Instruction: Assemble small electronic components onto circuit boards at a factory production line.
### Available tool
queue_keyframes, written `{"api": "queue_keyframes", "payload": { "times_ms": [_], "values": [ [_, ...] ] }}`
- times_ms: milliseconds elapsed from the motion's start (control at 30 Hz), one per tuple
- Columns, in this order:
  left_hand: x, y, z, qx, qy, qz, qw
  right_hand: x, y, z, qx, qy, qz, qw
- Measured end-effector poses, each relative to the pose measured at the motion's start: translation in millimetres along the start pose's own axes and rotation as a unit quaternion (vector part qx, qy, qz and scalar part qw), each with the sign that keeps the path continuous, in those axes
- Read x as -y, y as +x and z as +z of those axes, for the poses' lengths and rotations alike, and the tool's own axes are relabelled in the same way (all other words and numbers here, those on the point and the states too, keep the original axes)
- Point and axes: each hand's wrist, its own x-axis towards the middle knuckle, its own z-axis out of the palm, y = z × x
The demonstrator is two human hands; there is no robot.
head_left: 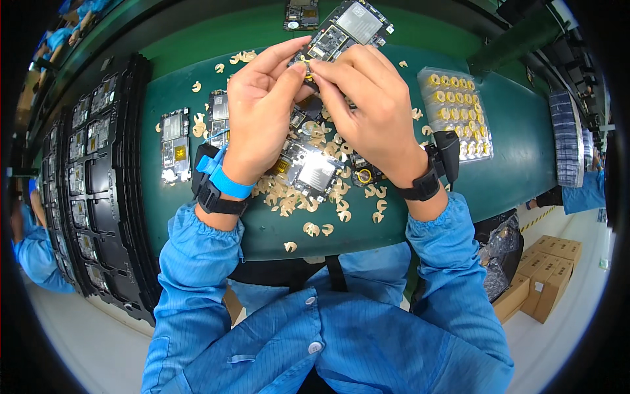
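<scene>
Over the far part of the green table, my left hand (pixel 259 111) grips the lower corner of a black circuit board (pixel 357 25) with silver shields, holding it tilted up. My right hand (pixel 367 98) is closed in a pinch at that same corner, its thumb and forefinger on a small yellow-rimmed round part (pixel 308 68). My fingers partly cover this part. Below my hands another circuit board (pixel 316 172) lies among many cream horseshoe-shaped pieces (pixel 289 247). A round yellow-ringed part (pixel 365 176) rests on a board near my right wrist.
Right of my hands stands a clear tray (pixel 483 156) of yellow round parts. More boards (pixel 175 146) lie to the left on the green table (pixel 269 244). Stacked black trays (pixel 131 223) line its left side. Cardboard boxes (pixel 546 279) sit at the lower right. Other people's blue sleeves show at both edges.
</scene>
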Motion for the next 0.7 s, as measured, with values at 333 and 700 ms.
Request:
{"api": "queue_keyframes", "payload": {
  "times_ms": [333,700],
  "values": [
    [7,7,-6,-0.076,-0.055,-0.002,0.996,12,4,-9,-0.094,0.011,0.251,0.963],
    [9,1,-3,-0.069,0.120,0.025,0.990,-122,50,-37,0.123,0.177,0.495,0.842]
  ]
}}
